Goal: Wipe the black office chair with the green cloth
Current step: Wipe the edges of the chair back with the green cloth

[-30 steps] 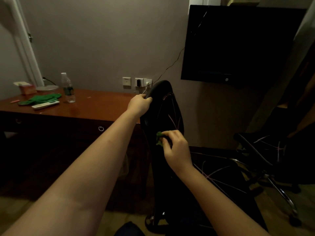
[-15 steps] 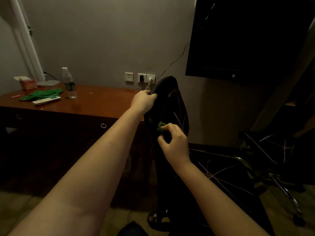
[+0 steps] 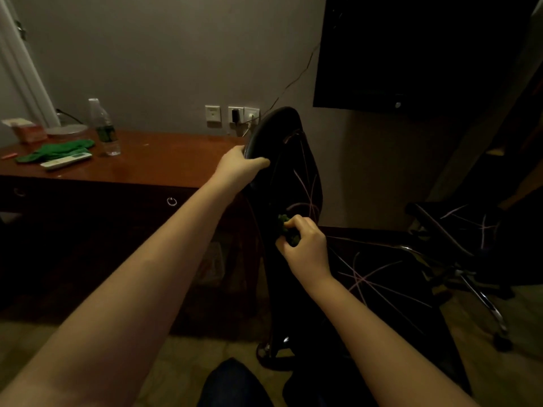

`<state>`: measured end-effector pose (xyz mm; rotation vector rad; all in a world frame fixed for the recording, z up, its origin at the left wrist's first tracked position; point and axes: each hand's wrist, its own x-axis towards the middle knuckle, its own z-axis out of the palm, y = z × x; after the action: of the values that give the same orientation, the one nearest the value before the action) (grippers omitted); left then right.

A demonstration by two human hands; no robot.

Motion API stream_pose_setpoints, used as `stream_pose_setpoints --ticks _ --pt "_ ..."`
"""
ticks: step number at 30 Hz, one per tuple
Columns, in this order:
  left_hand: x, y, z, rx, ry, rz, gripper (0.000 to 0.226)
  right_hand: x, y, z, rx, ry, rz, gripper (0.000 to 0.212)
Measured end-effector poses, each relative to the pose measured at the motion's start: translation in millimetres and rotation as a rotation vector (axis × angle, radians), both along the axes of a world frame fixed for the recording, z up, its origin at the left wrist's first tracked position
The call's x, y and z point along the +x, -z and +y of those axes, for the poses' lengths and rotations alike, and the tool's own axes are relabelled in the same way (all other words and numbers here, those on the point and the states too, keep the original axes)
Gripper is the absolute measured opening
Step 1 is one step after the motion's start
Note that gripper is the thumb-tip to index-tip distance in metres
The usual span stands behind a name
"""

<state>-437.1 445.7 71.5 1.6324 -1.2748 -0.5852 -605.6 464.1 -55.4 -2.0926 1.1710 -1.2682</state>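
The black office chair (image 3: 296,160) stands in the middle of the view, its backrest edge-on to me, with thin pink lines on the fabric. My left hand (image 3: 238,167) grips the top left edge of the backrest. My right hand (image 3: 305,245) holds a bunched green cloth (image 3: 286,229) and presses it against the backrest about halfway down. Most of the cloth is hidden inside my fingers.
A wooden desk (image 3: 152,163) on the left carries a water bottle (image 3: 102,127), a white remote (image 3: 66,161), another green cloth (image 3: 55,151) and a small box (image 3: 28,130). A dark TV (image 3: 411,48) hangs on the wall. A second chair (image 3: 458,230) stands right.
My right hand with the green cloth has slid up and then back down a little on the backrest. My left hand keeps its grip on the top edge while the view shifts.
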Motion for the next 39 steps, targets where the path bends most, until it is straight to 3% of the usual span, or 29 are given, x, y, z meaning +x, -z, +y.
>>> stream_pose_setpoints --ticks 3,6,11,15,21,29,33,39 --pt "-1 15 14 -0.005 -0.033 -0.037 0.028 1 -1 -3 0.001 0.006 -0.003 0.018" --pt "-2 29 23 -0.085 -0.096 -0.133 0.032 -1 3 -2 0.012 0.006 0.024 0.017" --pt "-7 39 20 -0.183 -0.159 -0.141 0.036 -5 10 -4 0.011 0.007 0.008 0.016" --pt "-6 46 17 -0.229 -0.161 -0.140 0.034 1 11 1 -0.100 -0.008 -0.086 0.027" --pt "-1 51 12 -0.242 -0.154 -0.147 0.032 28 -24 -6 -0.222 -0.017 -0.144 0.020" --pt "4 53 5 -0.258 -0.169 -0.148 0.028 30 -56 -24 -0.170 -0.068 0.076 0.018" --pt "5 55 6 -0.273 -0.159 -0.118 0.028 25 -41 -18 -0.133 -0.068 0.050 0.019" --pt "5 57 3 -0.280 -0.155 -0.086 0.027 2 -8 -14 -0.024 -0.034 0.242 0.019"
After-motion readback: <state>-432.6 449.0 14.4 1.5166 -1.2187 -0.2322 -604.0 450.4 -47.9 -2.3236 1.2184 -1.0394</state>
